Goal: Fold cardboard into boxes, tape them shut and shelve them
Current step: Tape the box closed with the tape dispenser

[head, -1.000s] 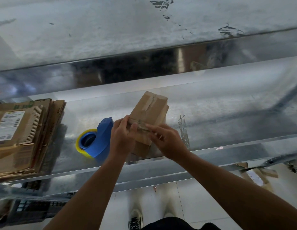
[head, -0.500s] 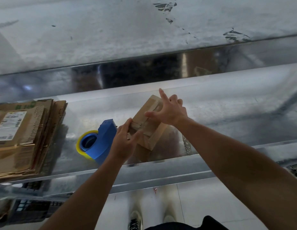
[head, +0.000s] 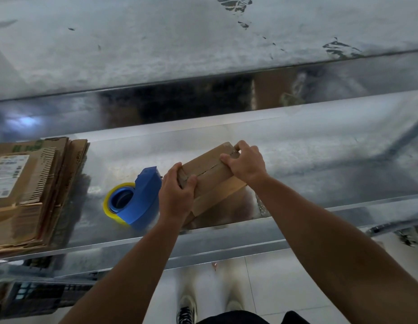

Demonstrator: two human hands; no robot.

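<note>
Your right hand (head: 246,163) has closed over the far end of the cardboard box (head: 207,176); your left hand (head: 177,195) clasps its near end.

I stand at a shiny metal shelf (head: 320,160), grey and scuffed, its front edge a bright folded lip. An upper shelf (head: 203,43) of the same metal runs above, with a pale glare (head: 23,120) at the left beneath it. Below lie white floor tiles (head: 273,288) and, left, a dark crate (head: 39,298)
</note>
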